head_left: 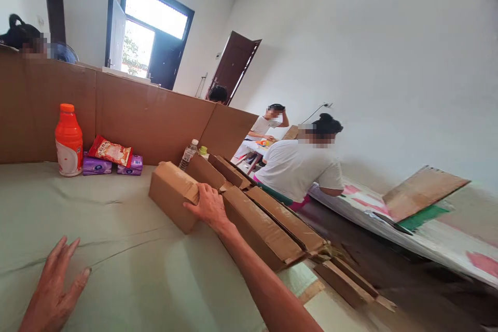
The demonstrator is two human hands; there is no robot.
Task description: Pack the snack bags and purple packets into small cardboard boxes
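Observation:
My right hand (209, 206) reaches across the table and has its fingers over the near top end of a closed brown cardboard box (171, 197). The underside of that grip is hidden. Several long, narrow cardboard boxes (260, 225) lie side by side just right of it, along the table's edge. My left hand (54, 288) is low on the left above the pale green tabletop (128, 270), fingers spread, with nothing in it.
A cardboard partition (136, 111) runs along the table's back. Before it stand an orange-capped bottle (69, 140), purple tissue packs (97, 165), a red snack packet (111, 151) and a clear bottle (189, 154). People (299, 166) sit beyond, near a long side table (439, 238).

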